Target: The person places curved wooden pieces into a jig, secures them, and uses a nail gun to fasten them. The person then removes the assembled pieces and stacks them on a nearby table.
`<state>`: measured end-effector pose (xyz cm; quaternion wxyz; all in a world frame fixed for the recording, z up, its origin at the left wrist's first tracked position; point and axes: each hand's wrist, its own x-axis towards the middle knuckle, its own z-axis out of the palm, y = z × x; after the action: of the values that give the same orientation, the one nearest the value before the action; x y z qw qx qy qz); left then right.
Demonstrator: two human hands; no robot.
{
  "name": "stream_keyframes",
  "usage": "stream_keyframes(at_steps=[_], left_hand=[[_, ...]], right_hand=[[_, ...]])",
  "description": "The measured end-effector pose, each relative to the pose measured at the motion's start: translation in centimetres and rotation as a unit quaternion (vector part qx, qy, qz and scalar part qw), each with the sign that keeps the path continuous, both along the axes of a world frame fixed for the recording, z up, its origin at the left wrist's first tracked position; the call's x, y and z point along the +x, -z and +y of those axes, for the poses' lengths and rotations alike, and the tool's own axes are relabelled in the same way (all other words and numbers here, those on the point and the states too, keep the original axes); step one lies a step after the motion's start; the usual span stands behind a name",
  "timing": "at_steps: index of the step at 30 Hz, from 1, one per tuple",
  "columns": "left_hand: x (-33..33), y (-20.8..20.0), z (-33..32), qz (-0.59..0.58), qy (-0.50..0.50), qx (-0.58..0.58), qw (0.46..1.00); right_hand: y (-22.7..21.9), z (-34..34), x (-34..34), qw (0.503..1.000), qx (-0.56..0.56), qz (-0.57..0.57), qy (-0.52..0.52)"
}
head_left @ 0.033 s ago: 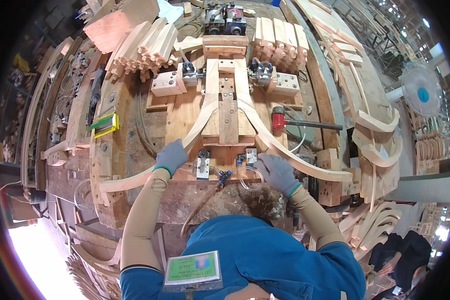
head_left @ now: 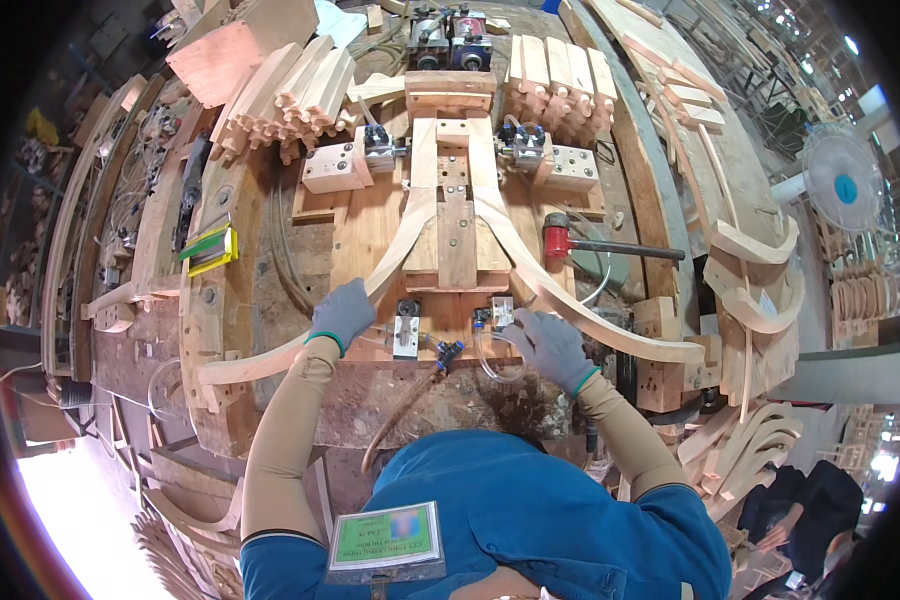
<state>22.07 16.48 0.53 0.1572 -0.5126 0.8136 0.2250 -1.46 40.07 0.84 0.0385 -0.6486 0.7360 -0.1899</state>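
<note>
My left hand, in a grey glove, is closed around the left curved wooden piece. A matching right curved wooden piece bends outward to the other side. Both pieces lie in a wooden jig, their upper ends on either side of its centre block. My right hand, gloved too, has its fingers curled beside a small pneumatic valve and a clear looped hose. What its fingertips hold, if anything, is hidden. Another small valve sits at the jig's near edge.
Clamp cylinders flank the jig. A red-headed hammer lies to the right, its handle pointing right. Stacked wooden parts stand at the back left, with more at the back right. A fan is at far right; another person is at lower right.
My right hand's fingers have shifted very slightly beside the valve and hose. My left hand and the wooden pieces have stayed in place.
</note>
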Motion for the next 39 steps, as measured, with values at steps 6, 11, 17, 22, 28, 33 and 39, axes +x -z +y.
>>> stream_keyframes(at_steps=[6, 11, 17, 22, 28, 33, 39], left_hand=[[0.0, -0.3, -0.1, -0.01, -0.02, 0.01, 1.0], [-0.9, -0.7, -0.5, -0.004, -0.023, 0.012, 1.0], [-0.7, -0.7, -0.3, -0.002, -0.017, 0.008, 1.0], [-0.5, -0.3, -0.8, 0.013, -0.012, -0.008, 1.0], [-0.9, 0.0, -0.7, 0.01, -0.005, -0.005, 1.0], [0.1, -0.4, -0.2, -0.005, -0.019, -0.01, 1.0], [-0.6, 0.0, -0.2, 0.034, 0.008, -0.037, 0.999]], right_hand=[[3.1, -1.2, 1.9, 0.994, 0.076, -0.05, 0.054], [5.3, -3.0, 0.7, 0.991, 0.085, -0.073, 0.069], [4.4, -3.5, 0.6, 0.99, 0.098, -0.089, 0.055], [4.0, -3.4, 0.9, 0.995, 0.063, -0.042, 0.062], [3.0, -1.0, 2.3, 0.999, -0.009, 0.024, 0.041], [-3.4, -3.7, -5.0, 0.999, 0.027, 0.034, 0.033], [1.7, -3.5, -17.9, 0.941, 0.156, 0.268, 0.136]])
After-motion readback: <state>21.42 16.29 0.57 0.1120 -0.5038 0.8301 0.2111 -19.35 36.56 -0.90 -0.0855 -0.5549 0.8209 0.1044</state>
